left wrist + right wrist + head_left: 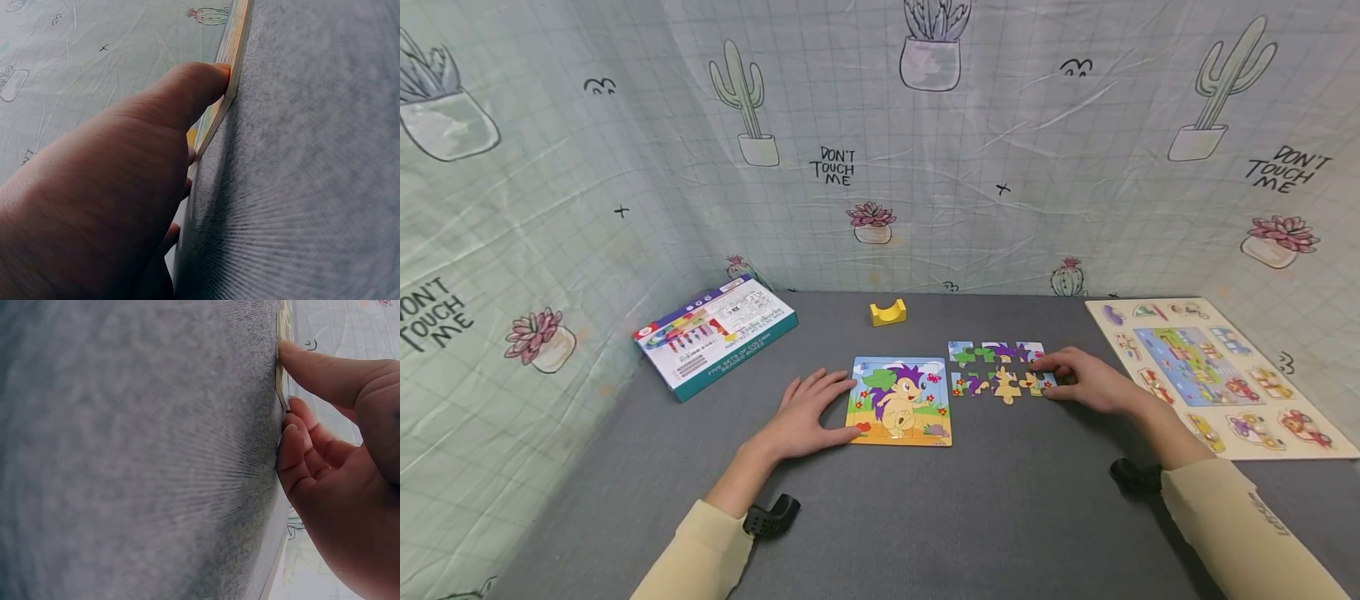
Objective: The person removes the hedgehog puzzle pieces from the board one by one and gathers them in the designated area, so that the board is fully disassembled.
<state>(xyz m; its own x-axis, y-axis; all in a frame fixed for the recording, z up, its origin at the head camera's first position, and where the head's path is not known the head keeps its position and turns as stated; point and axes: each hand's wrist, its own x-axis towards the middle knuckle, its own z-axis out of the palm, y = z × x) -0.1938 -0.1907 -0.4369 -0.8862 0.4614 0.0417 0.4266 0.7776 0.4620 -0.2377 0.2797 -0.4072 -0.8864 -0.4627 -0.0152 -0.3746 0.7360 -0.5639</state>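
Observation:
A square hedgehog puzzle board [898,402] lies flat on the grey table, its picture showing a purple-spined hedgehog with a green leaf. At its left edge rests my left hand [812,417], fingers spread and thumb on the lower left corner; the left wrist view shows the thumb tip on the board's edge [235,78]. Right of the board, several loose puzzle pieces [1006,385] lie in two rows. My right hand [1093,382] pinches the lower right puzzle piece [1032,383] between thumb and fingers. In the right wrist view a thin piece [282,400] tilts by the fingertips.
A boxed toy set [718,333] lies at the back left. Behind the board stands a yellow arch-shaped block [888,313]. A large wooden picture board [1180,425] lies at the right, beyond my right hand. A cactus-print cloth [970,167] hangs around the table.

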